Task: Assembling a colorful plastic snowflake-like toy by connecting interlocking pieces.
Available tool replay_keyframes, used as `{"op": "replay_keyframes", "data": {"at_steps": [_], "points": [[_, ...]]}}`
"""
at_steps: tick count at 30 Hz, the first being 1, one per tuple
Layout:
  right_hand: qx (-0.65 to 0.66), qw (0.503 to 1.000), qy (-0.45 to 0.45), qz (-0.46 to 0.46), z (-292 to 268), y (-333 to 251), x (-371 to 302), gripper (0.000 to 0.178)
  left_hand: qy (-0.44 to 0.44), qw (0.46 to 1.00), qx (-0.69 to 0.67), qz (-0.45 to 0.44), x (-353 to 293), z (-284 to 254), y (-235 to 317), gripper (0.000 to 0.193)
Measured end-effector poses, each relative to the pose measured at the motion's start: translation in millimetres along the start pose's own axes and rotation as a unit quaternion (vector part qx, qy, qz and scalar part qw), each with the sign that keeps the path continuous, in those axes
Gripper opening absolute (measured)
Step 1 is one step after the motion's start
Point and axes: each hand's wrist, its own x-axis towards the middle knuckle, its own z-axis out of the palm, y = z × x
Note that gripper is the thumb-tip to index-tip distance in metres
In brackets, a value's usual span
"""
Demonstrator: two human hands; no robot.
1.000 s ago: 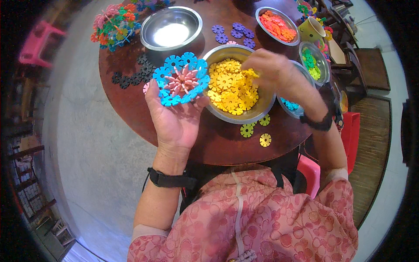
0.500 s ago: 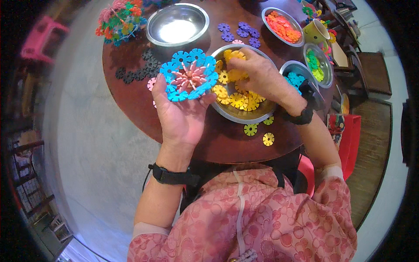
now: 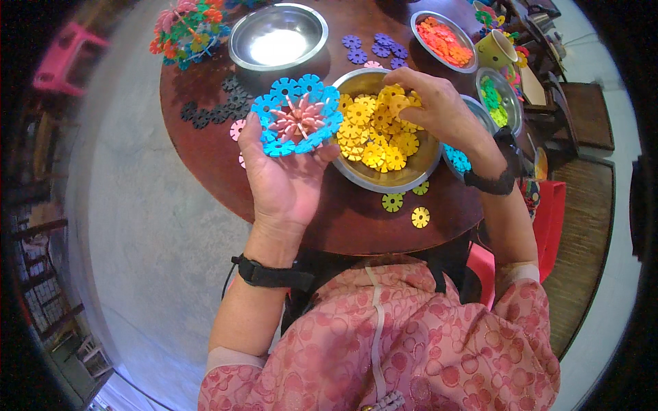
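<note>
My left hand [image 3: 288,185] holds up a flower-shaped assembly of interlocking snowflake discs, with a ring of blue discs [image 3: 279,148] around a spiky pink centre [image 3: 299,118]. The thumb is on its left side and the fingers are beneath it. Just right of it, a metal bowl [image 3: 426,168] holds a heap of yellow snowflake discs [image 3: 373,130]. Over the bowl's far right rim, my right hand [image 3: 442,103] curls its fingers and thumb around yellow discs at the top of the heap. How many it grips is hidden.
A shiny metal bowl [image 3: 236,51] stands at the back left, beside a finished multicoloured disc ball [image 3: 188,34]. Black discs [image 3: 219,113] and purple discs [image 3: 382,48] lie loose on the brown table [image 3: 226,175]. Bowls of orange [image 3: 445,44], green [image 3: 493,96] and blue discs [image 3: 458,159] line the right.
My right hand has moved right, from over the yellow discs to the bowl's right side, and more of the heap shows, piled higher. The left hand and blue-pink flower stay nearly still.
</note>
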Motion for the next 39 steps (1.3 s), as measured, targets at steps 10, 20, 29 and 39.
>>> {"op": "replay_keyframes", "data": {"at_steps": [10,20,29,39], "points": [[0.083,0.995,0.034,0.036,-14.4,-3.4,-13.9,0.029,-0.011,1.000,-0.002,-0.007,-1.7,-1.6,0.4,0.052],[-0.032,0.998,0.058,0.015,-32.1,-10.2,-54.6,0.016,-0.045,0.999,0.022,0.020,2.6,2.1,1.1,0.055],[-0.041,0.995,-0.016,0.087,-3.7,-63.8,-150.0,0.027,-0.071,0.989,0.107,0.072,7.1,6.5,-8.4,0.047],[-0.157,0.983,-0.039,0.088,7.5,-55.2,-161.5,0.054,-0.055,0.996,0.063,0.039,2.8,9.0,8.0,0.055]]}}
